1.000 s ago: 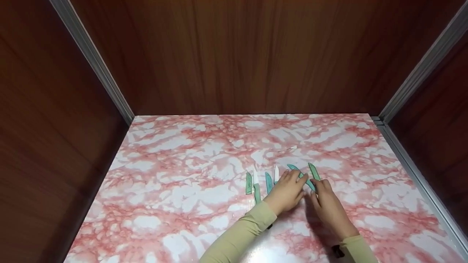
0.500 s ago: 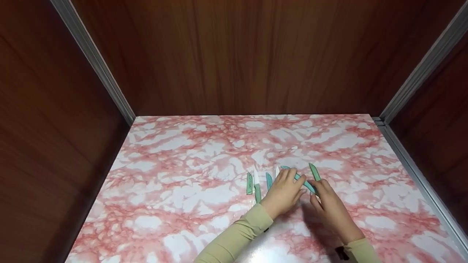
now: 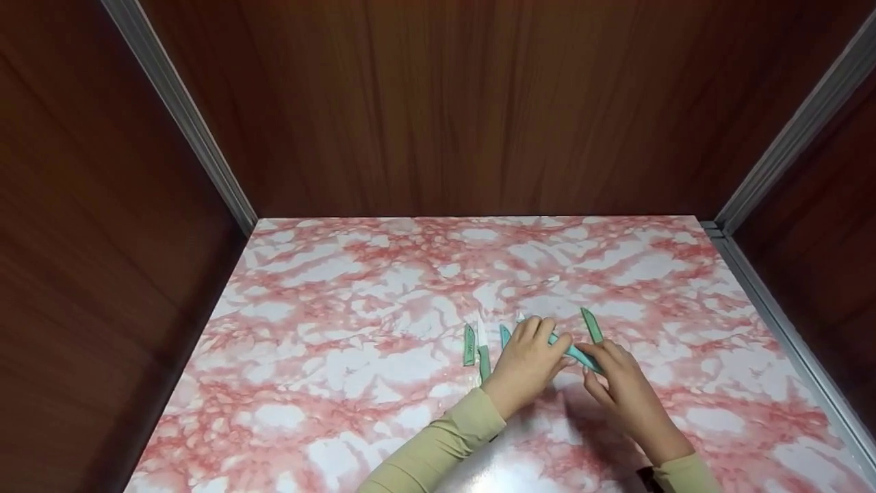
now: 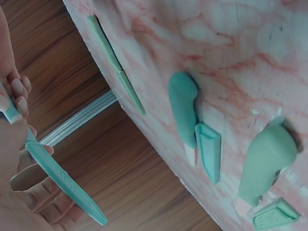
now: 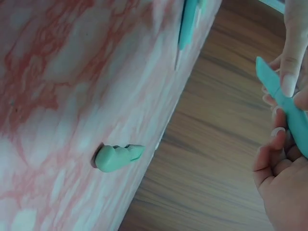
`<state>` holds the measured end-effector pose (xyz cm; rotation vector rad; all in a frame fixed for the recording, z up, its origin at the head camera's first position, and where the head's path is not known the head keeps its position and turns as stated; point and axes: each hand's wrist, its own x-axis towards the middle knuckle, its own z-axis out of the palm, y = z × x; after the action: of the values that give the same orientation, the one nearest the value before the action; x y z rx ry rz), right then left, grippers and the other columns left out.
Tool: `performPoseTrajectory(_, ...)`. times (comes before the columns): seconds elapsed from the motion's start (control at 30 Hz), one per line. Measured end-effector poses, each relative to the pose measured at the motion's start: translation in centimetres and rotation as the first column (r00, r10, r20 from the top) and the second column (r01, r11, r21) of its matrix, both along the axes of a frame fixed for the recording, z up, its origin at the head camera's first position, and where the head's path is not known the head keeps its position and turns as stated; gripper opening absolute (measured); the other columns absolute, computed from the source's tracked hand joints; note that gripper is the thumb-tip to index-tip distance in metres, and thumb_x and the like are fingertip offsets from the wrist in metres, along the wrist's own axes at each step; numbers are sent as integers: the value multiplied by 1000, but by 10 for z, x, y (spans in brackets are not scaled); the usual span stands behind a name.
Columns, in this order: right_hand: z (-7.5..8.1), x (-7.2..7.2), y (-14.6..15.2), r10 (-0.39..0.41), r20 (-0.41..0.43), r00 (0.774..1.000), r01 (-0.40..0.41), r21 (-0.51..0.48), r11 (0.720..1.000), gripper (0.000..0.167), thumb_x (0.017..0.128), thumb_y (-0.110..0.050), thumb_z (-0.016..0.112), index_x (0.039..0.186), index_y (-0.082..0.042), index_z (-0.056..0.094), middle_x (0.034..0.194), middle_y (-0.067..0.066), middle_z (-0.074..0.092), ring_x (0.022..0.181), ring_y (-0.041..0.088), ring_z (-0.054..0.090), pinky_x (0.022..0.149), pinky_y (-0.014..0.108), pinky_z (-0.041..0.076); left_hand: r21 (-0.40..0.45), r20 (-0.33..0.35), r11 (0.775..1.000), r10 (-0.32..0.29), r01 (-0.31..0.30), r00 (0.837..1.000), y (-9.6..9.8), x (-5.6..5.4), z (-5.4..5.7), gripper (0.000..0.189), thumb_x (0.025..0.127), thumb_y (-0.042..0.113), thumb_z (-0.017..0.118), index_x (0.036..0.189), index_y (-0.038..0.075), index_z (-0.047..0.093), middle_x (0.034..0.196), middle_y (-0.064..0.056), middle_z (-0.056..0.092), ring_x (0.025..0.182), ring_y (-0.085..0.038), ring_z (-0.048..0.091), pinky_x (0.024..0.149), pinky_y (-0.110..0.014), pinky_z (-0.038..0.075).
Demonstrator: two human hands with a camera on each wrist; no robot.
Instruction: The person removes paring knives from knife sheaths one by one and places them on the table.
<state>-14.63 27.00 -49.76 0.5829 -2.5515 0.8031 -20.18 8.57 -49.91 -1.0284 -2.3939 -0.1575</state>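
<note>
Marbled table (image 3: 308, 411); left hand (image 3: 525, 364), right hand (image 3: 626, 387) grip teal knife (image 3: 582, 357). Judged: cover (image 4: 65, 180) handling; next needs steady alignment.

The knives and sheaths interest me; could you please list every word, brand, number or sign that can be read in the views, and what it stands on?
No text is legible.
Held blue sheath: faint marks, too blurred to read.
Loose green sheath: marks like lettering, too small to read.
Loose blue sheath: any marks are too small to read.
</note>
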Motion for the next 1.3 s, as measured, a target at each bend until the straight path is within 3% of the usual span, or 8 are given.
performPoseTrajectory(0.3, 6, 1, 1, 56, -54, 997, -57, -3, 998, 44, 83, 4, 65, 125, -6, 60, 109, -4, 56, 91, 15, 46, 80, 39, 35, 15, -50, 1000, 5, -4, 999, -4, 5, 8, 31, 94, 50, 53, 105, 21, 56, 106, -3, 45, 100, -20, 42, 99, -33, 35)
performPoseTrajectory(0.63, 12, 3, 0, 113, -55, 992, -112, 36, 993, 44, 83, 2, 66, 125, -11, 60, 109, -7, 55, 92, 13, 45, 80, 38, 35, 65, -27, 998, 7, -5, 1000, -12, 16, 8, 35, 93, 50, 52, 109, 19, 56, 111, -5, 48, 109, -22, 47, 105, -35, 33)
performPoseTrajectory(0.83, 10, 2, -3, 135, -64, 989, -132, 41, 990, 45, 82, 2, 69, 124, -12, 61, 108, -8, 55, 93, 14, 46, 81, 36, 35, 63, -57, 998, 29, -25, 998, -15, 17, 3, 40, 90, 49, 57, 115, 19, 58, 111, -4, 48, 101, -20, 49, 99, -32, 38)
performPoseTrajectory(1.3, 6, 2, -9, 183, -35, 983, -181, 50, 982, 45, 84, -1, 71, 125, -15, 61, 112, -9, 56, 102, 17, 46, 89, 43, 33, 83, -97, 994, 73, -65, 993, -27, 26, -5, 34, 89, 52, 54, 101, 20, 56, 95, 2, 49, 85, -14, 51, 82, -26, 44)
